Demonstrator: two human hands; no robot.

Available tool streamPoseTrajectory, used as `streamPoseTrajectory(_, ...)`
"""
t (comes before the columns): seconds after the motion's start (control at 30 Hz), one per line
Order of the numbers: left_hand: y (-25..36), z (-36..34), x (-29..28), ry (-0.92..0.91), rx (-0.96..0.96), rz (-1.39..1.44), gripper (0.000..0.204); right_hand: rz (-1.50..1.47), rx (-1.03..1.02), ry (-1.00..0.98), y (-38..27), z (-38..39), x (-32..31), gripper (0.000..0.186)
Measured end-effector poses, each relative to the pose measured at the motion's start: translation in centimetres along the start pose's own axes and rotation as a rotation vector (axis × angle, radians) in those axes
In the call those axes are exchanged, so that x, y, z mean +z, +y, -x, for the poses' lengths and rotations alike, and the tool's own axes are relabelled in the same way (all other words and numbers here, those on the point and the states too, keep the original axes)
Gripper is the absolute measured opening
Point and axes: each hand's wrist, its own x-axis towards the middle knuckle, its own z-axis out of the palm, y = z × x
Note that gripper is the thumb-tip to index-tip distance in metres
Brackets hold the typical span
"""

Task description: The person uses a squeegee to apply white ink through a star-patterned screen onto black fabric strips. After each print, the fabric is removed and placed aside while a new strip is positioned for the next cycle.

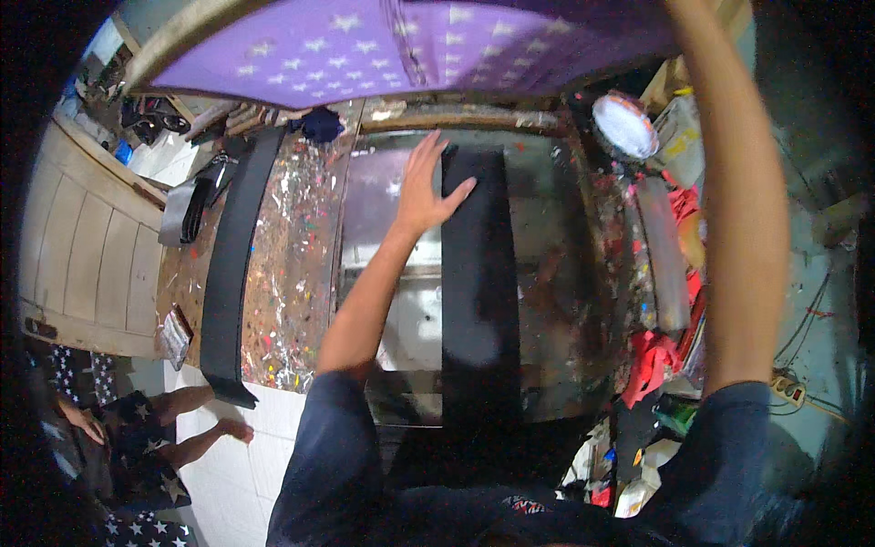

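My left hand (426,196) is open, fingers spread, at the upper left edge of a long black strip of material (481,292). Its thumb lies over the strip and its fingertips reach the strip's far end. The strip lies lengthwise on a shiny glass plate (561,301) set on the worktable. Beyond it stands a raised printing screen with purple mesh and pale stars (342,68), in a wooden frame (178,46). My right arm (743,210) stretches up along the right side to the screen's far right; the right hand is cut off by the upper edge.
A paint-spotted wooden tabletop (296,237) carries another long black strip (239,264) at left. A tub of white paint (625,126), a squeegee-like bar (663,255) and red cloths (652,360) lie at right. Another person's legs (205,424) show at lower left.
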Motion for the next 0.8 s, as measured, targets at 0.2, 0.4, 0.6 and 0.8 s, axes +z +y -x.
streamPoseTrajectory(0.2, 15.0, 7.7, -12.5, 0.56, 0.359, -0.361, 0.074, -0.038, -0.07, 0.114, -6.6, 11.6, 0.3, 0.093)
streamPoseTrajectory(0.4, 16.2, 13.3, -19.8, -0.221, -0.045, -0.479, 0.079, -0.109, -0.022, 0.034, -18.0, 28.2, 4.9, 0.078)
streamPoseTrajectory(0.6, 11.0, 20.4, -15.3, -0.161, 0.046, -0.283, 0.071, -0.175, 0.061, -0.437, -17.8, 30.0, 10.4, 0.048)
streamPoseTrajectory(0.8, 9.8, 22.2, -14.5, -0.174, 0.006, -0.313, 0.068, -0.371, 0.02, -0.498, -16.5, 30.3, 9.9, 0.036)
